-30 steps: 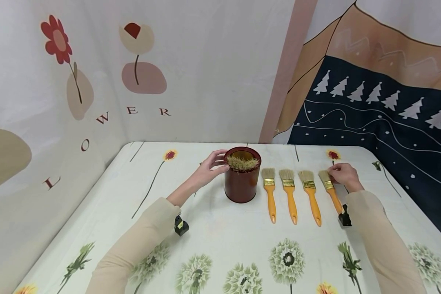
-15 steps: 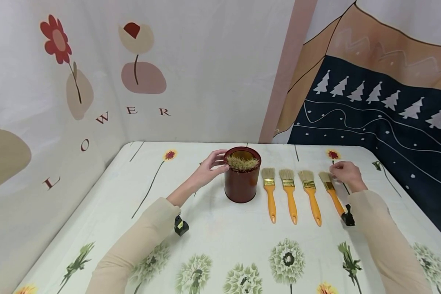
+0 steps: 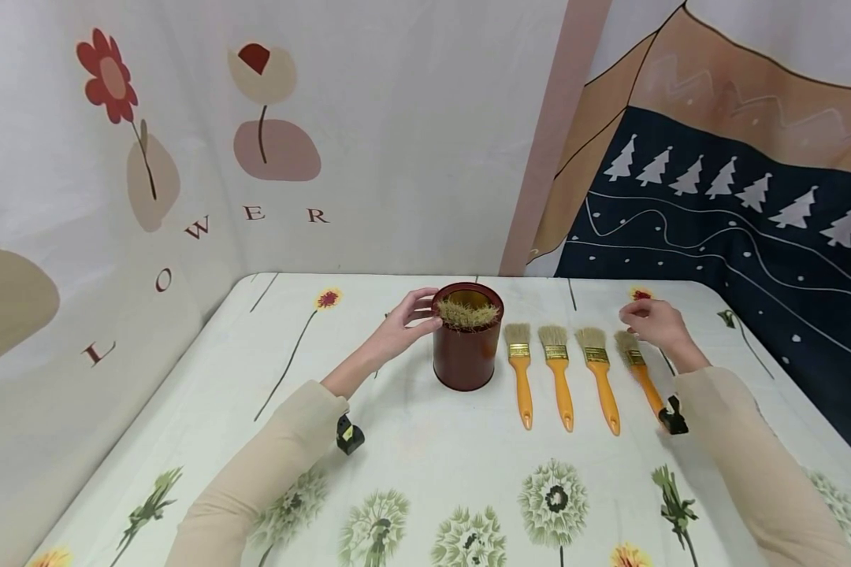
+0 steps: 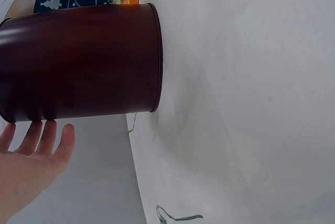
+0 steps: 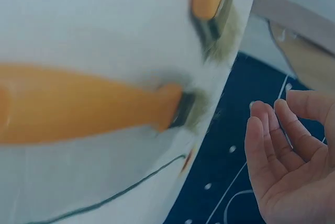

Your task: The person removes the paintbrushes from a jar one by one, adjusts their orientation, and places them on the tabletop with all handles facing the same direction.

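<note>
Staged tabletop booth: printed backdrops point(image 3: 369, 134) surround floral tablecloth point(image 3: 411, 472).

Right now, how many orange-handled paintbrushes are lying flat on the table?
4, side by side right of the red can: first, second, third, and fourth below the right hand. More bristles show inside the can.

Blurred in the right wrist view: two orange brush handles point(image 5: 94, 109) at the left and top. Cut off at the left and top edges of the left wrist view: the dark red tin point(image 4: 78, 62). Hidden behind the right sleeve point(image 3: 745, 465), lower right of the head view: the end of the rightmost brush point(image 3: 641, 374).
</note>
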### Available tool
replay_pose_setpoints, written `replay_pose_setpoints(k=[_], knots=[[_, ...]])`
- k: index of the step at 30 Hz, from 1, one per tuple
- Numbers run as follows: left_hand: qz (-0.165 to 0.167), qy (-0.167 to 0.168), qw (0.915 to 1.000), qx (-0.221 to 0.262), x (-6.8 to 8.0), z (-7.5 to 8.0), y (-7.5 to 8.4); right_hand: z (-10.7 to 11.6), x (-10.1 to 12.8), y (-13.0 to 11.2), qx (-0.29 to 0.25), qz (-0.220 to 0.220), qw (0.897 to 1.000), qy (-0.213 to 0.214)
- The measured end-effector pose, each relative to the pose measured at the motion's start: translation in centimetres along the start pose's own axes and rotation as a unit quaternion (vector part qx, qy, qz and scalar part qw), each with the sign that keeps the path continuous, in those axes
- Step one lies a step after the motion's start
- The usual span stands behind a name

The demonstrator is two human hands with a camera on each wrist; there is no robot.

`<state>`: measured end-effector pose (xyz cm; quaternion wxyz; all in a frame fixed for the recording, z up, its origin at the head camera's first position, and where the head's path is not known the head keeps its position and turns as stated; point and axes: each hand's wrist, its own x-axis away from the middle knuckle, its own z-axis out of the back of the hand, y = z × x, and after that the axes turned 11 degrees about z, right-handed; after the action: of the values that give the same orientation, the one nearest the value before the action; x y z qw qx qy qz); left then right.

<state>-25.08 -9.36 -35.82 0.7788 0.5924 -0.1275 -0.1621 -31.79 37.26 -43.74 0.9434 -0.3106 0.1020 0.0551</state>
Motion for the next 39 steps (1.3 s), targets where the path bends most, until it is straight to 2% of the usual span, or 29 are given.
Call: replay_pose_setpoints(k=[5, 19, 26, 33, 37, 39], knots=[[0.000, -0.001, 1.0000, 0.001, 0.0, 0.0, 0.0, -0.8, -0.1, -1.5, -0.010, 0.022, 1.000, -0.012], [-0.005, 0.002, 1.0000, -0.001, -0.1, 0.0, 0.0, -3.6, -0.4, -3.5, -0.039, 0.070, 0.996, -0.039], [-0.005, 0.000, 1.0000, 0.000, 0.1, -0.1, 0.3, 1.2, 4.7, -15.7, -0.089, 0.086, 0.987, -0.106], [-0.005, 0.001, 1.0000, -0.002, -0.2, 0.0, -0.2, 0.6, 5.1, -17.4, -0.102, 0.107, 0.982, -0.121], [0.005, -0.004, 1.0000, 0.003, -0.1, 0.0, 0.1, 0.2, 5.4, -18.3, -0.109, 0.127, 0.979, -0.121], [0.005, -0.006, 1.0000, 0.004, 0.4, -0.1, 0.8, 0.0, 5.6, -18.8, -0.112, 0.135, 0.977, -0.120]])
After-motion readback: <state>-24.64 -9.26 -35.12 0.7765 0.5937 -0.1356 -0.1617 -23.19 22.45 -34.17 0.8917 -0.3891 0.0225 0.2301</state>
